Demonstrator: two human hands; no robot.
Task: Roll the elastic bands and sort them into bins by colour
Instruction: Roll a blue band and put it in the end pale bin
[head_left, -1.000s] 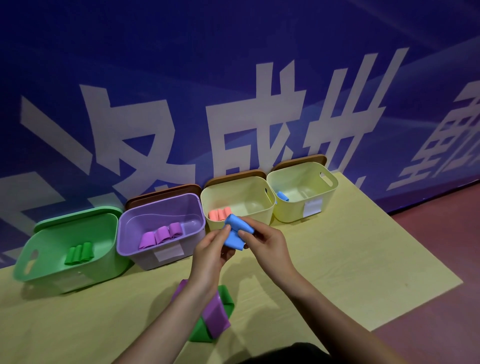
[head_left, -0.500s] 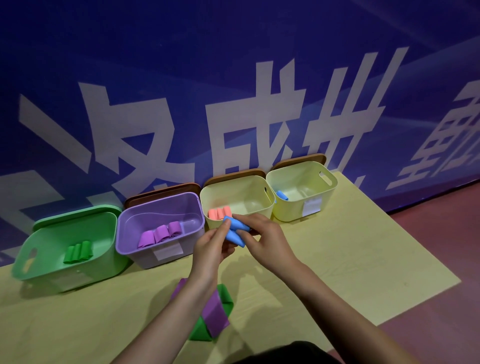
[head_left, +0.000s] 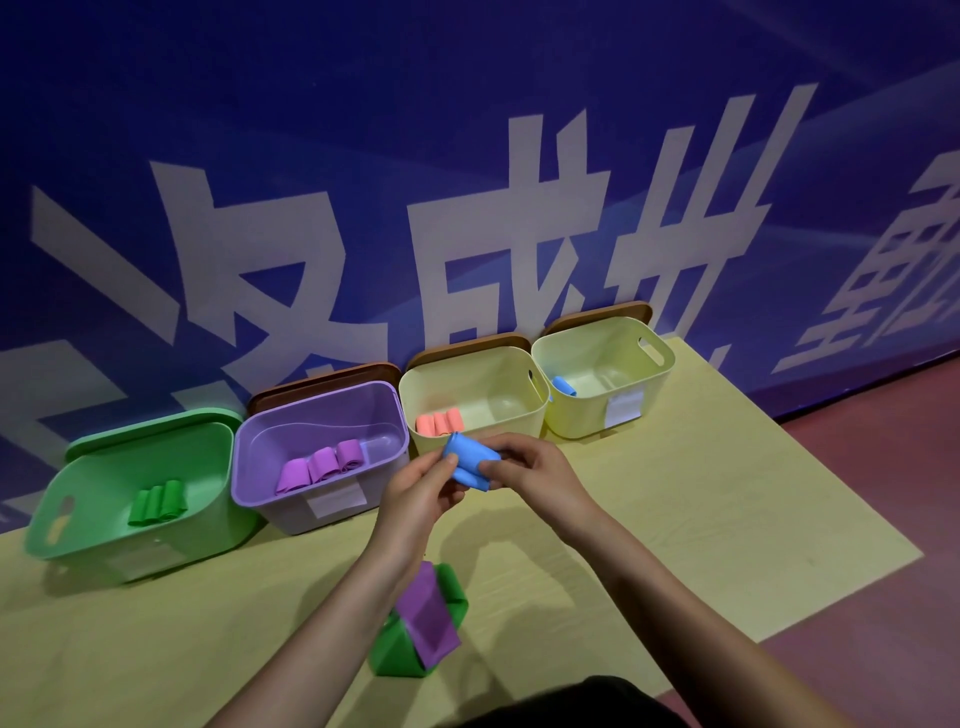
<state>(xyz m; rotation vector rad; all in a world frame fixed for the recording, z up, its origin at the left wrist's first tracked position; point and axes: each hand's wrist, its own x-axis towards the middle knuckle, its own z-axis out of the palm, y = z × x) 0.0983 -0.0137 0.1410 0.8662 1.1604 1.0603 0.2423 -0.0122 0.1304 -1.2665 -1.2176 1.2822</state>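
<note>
Tabletop (head_left: 675, 519) space along the blue wall (head_left: 467, 130) is taken by four bins set in a row, presumably so that each colour has its own drop within easy reach. The green bin (head_left: 67, 525) at the far left is seen to hold green rolls (head_left: 157, 503); the purple bin (head_left: 249, 483) beside it holds purple rolls (head_left: 319, 466); the third bin (head_left: 524, 415) holds pink rolls (head_left: 440, 423); the fourth bin (head_left: 649, 400), at the far right, holds one blue roll (head_left: 564, 386). Nearer the person, a green band (head_left: 395, 649) and a purple band (head_left: 428, 610) are left lying unrolled and overlapped, evidently awaiting their turn. A blue band (head_left: 470, 460) is held in the air in front of the third bin, between both hands, and is judged to be mid-roll: the left hand (head_left: 421, 493) pinches its near end in a narrow grip so the coil cannot spring open, while the right hand (head_left: 524, 473) is curled round the rolled part, thumb on the band. Once rolled, the band would be expected to go to the fourth bin.
</note>
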